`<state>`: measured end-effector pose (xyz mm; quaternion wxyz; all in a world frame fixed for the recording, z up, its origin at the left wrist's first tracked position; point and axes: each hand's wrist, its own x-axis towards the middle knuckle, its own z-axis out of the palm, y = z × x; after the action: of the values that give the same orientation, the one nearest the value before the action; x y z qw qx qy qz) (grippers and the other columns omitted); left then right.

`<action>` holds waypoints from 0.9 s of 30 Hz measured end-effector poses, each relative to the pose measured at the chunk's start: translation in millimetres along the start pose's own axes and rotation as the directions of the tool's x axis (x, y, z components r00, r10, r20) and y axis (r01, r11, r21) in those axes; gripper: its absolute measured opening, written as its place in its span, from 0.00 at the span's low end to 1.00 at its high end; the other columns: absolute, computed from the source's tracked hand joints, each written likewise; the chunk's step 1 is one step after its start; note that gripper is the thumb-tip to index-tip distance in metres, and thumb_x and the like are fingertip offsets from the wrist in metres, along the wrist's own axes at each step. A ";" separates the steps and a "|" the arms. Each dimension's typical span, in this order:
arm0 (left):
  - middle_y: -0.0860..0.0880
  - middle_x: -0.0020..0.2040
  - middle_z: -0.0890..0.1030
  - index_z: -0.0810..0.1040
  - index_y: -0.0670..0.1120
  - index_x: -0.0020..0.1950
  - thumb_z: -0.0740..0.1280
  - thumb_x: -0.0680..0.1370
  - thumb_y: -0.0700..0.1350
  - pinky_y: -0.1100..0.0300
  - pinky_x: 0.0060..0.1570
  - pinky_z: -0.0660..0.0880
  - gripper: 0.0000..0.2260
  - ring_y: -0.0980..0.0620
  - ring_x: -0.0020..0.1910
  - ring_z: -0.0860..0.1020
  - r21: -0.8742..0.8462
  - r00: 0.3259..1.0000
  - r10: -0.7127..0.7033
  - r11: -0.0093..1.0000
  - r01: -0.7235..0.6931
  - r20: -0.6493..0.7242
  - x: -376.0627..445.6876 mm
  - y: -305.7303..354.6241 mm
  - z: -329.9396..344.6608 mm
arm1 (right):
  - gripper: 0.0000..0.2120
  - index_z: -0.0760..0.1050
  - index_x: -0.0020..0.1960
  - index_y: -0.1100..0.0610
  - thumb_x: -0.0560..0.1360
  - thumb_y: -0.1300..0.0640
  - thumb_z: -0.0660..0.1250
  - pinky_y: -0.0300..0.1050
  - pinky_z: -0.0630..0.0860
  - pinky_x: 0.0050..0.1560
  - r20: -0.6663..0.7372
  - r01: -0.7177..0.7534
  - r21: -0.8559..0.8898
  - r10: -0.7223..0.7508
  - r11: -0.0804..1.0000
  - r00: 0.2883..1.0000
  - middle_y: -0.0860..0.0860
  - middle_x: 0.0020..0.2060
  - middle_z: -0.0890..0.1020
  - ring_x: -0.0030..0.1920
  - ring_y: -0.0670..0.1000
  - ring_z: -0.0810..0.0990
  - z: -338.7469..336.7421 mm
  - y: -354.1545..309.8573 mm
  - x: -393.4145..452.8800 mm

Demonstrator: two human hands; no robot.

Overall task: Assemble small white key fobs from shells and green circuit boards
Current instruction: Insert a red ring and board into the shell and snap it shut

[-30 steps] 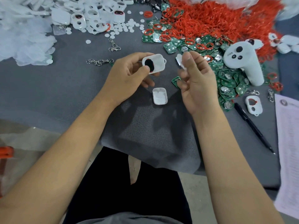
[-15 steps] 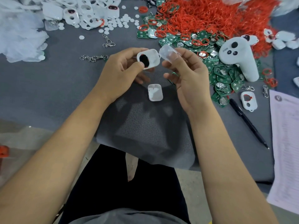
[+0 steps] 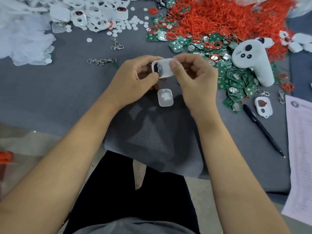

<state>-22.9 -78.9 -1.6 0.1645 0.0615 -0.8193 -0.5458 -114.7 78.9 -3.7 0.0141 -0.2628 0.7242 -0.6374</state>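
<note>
Grey felt-like cloth [image 3: 50, 98] covers the whole bench and droops over the near edge onto the lap. Two hands are seen over it. One white rounded-rectangle plastic fob shell with a dark oval window [image 3: 156, 69] is pinched by the left hand [image 3: 135, 80], thumb on the front. One translucent white plastic cover shell [image 3: 166, 68] is gripped by the curled thumb and fingers of the right hand [image 3: 195, 80] and is laid right over the first shell, touching it. One more white plastic shell half [image 3: 165, 97] is left flat on the cloth just below the hands.

Off to the right, green circuit boards with silver coin cells [image 3: 236, 81] are heaped (too many to count), with a big pile of red rubber rings [image 3: 219, 16] behind. One white handheld controller [image 3: 251, 59], one black pen [image 3: 263, 130], one finished white fob with a red ring [image 3: 263, 107] and one printed paper sheet [image 3: 302, 157] are counted too. Two clumps of silver keychain clips [image 3: 101, 61] are spotted on the left.

Compared with half a second back, the cover has been brought from beside the shell onto it.
</note>
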 end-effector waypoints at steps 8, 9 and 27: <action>0.50 0.52 0.86 0.79 0.44 0.68 0.65 0.80 0.35 0.62 0.45 0.80 0.17 0.52 0.41 0.86 0.009 1.000 -0.002 1.000 0.002 0.002 0.2 -1.7 -0.8 | 0.03 0.82 0.49 0.56 0.78 0.58 0.75 0.36 0.72 0.29 0.000 -0.056 0.104 0.057 0.993 0.998 0.47 0.37 0.84 0.29 0.45 0.77 -0.6 -2.3 0.5; 0.51 0.52 0.86 0.79 0.44 0.68 0.65 0.80 0.35 0.62 0.45 0.79 0.17 0.53 0.41 0.86 0.010 1.000 -0.001 1.000 0.001 0.004 0.2 -2.0 -0.6 | 0.03 0.82 0.49 0.57 0.77 0.58 0.75 0.36 0.72 0.28 0.001 -0.059 0.105 0.059 0.993 0.998 0.47 0.36 0.85 0.28 0.45 0.77 -0.4 -2.2 0.3; 0.52 0.54 0.86 0.79 0.48 0.67 0.65 0.80 0.38 0.61 0.45 0.79 0.16 0.51 0.42 0.86 0.016 1.000 0.002 1.000 -0.002 0.001 0.9 -4.8 -1.8 | 0.05 0.81 0.52 0.62 0.80 0.60 0.72 0.39 0.73 0.26 -0.089 -0.110 0.210 0.131 0.972 0.987 0.47 0.36 0.84 0.31 0.48 0.81 -3.1 -2.5 1.9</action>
<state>-23.5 -82.6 -5.2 0.1643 0.0615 -0.8239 -0.5389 -116.5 80.8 -0.2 0.0428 -0.1826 0.6694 -0.7189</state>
